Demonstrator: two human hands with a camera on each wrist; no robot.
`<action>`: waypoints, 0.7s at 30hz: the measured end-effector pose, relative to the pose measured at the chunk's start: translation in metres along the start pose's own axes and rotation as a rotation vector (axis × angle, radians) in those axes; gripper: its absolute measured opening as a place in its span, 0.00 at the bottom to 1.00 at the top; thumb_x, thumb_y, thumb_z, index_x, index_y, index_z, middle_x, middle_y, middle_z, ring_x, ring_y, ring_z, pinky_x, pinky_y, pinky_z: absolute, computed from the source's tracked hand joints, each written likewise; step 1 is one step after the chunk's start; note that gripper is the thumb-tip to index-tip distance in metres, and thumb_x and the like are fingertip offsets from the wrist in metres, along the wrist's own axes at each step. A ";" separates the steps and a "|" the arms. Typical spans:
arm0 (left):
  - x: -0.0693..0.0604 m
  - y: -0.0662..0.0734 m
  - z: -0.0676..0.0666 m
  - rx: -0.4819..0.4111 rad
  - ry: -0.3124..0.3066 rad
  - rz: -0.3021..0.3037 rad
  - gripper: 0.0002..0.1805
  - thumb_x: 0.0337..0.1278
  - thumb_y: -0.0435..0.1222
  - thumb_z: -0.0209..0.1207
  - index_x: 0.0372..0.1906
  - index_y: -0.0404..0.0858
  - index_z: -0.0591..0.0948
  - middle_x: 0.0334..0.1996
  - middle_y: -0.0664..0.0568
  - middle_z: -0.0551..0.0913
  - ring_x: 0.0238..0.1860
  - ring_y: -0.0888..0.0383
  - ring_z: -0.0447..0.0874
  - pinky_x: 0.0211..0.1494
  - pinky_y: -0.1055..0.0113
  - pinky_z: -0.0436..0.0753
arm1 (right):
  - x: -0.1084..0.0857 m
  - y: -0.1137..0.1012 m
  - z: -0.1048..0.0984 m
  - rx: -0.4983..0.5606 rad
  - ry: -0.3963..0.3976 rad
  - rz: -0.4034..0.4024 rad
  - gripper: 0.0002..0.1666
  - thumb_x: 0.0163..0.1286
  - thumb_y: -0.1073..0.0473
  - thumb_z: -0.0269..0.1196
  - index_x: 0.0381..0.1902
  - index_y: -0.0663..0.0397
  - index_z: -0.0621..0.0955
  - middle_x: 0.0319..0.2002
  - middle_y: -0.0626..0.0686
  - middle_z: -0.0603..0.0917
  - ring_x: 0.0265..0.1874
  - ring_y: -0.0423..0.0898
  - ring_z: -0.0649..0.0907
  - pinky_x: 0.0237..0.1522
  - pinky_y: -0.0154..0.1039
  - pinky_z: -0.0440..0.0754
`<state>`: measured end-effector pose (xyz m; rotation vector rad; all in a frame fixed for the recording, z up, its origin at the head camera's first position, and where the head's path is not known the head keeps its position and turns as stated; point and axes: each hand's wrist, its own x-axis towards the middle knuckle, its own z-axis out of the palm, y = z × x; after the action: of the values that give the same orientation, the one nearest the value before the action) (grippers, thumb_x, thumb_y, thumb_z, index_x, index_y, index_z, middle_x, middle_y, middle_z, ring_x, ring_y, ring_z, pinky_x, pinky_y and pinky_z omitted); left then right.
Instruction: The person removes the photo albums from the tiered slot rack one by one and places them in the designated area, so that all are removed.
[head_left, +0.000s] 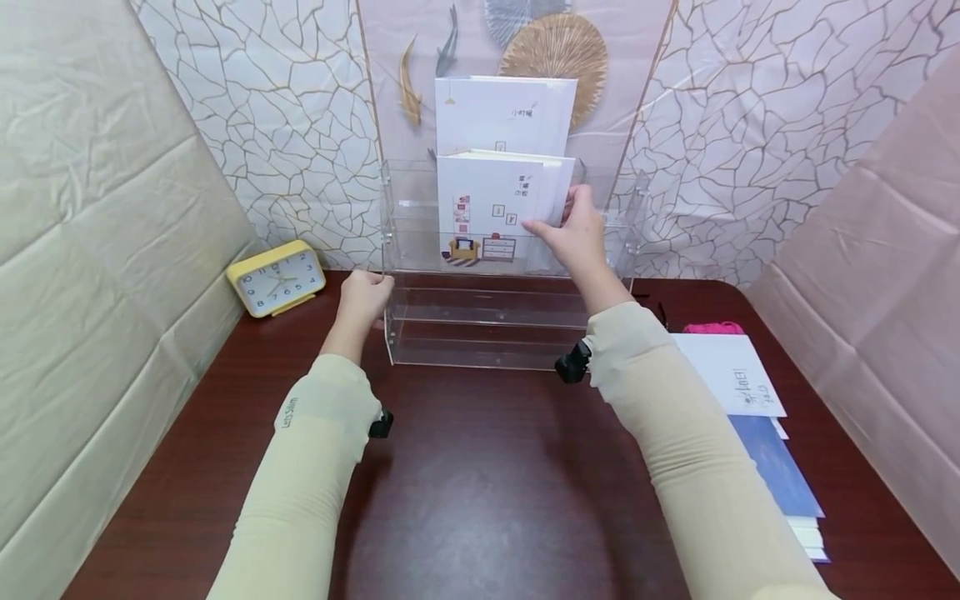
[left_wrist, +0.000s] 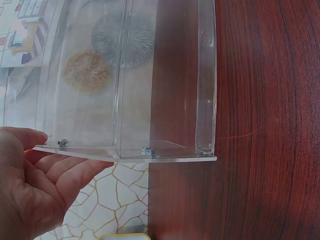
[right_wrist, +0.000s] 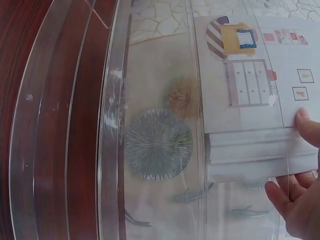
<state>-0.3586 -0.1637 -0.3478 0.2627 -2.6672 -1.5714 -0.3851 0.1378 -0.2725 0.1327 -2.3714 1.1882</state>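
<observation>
A clear acrylic tiered rack [head_left: 487, 354] stands at the back of the table. My left hand [head_left: 363, 298] grips the rack's left side panel, thumb on one face and fingers on the other in the left wrist view [left_wrist: 45, 180]. My right hand [head_left: 577, 233] holds a white book [head_left: 480, 200] by its right edge, thumb on the cover and fingers behind. The book is upright in an upper tier, its lower part seen through the clear front. Behind it, a second white book [head_left: 502, 108] stands higher. Furniture drawings show on the front book's cover [right_wrist: 250, 85].
A yellow alarm clock [head_left: 277, 279] stands at the back left. On the right lie a white book [head_left: 731, 375], a blue book [head_left: 780, 467] on further books, and a pink item [head_left: 712, 328]. Patterned cloth [head_left: 285, 108] hangs behind the dark red table [head_left: 450, 483].
</observation>
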 end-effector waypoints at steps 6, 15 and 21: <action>-0.001 -0.001 0.001 -0.005 -0.003 -0.005 0.23 0.66 0.42 0.47 0.57 0.31 0.77 0.50 0.38 0.76 0.35 0.46 0.82 0.25 0.58 0.85 | -0.001 0.000 0.001 -0.039 -0.019 0.009 0.32 0.52 0.49 0.72 0.45 0.62 0.70 0.37 0.56 0.79 0.33 0.48 0.73 0.33 0.38 0.71; 0.000 -0.001 0.000 0.007 0.003 -0.009 0.23 0.66 0.42 0.47 0.57 0.32 0.77 0.50 0.38 0.76 0.39 0.44 0.82 0.29 0.54 0.85 | -0.001 0.001 -0.001 -0.090 -0.078 -0.019 0.35 0.56 0.47 0.70 0.50 0.62 0.66 0.45 0.60 0.79 0.43 0.54 0.78 0.45 0.47 0.76; 0.000 -0.001 0.000 0.012 -0.002 -0.005 0.23 0.66 0.42 0.47 0.57 0.32 0.77 0.50 0.39 0.76 0.38 0.46 0.82 0.28 0.56 0.85 | -0.001 0.001 -0.001 -0.098 -0.090 -0.016 0.37 0.57 0.46 0.69 0.53 0.60 0.64 0.46 0.60 0.78 0.45 0.55 0.77 0.47 0.48 0.75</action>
<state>-0.3588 -0.1639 -0.3488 0.2681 -2.6809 -1.5578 -0.3842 0.1396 -0.2730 0.1755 -2.4970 1.0767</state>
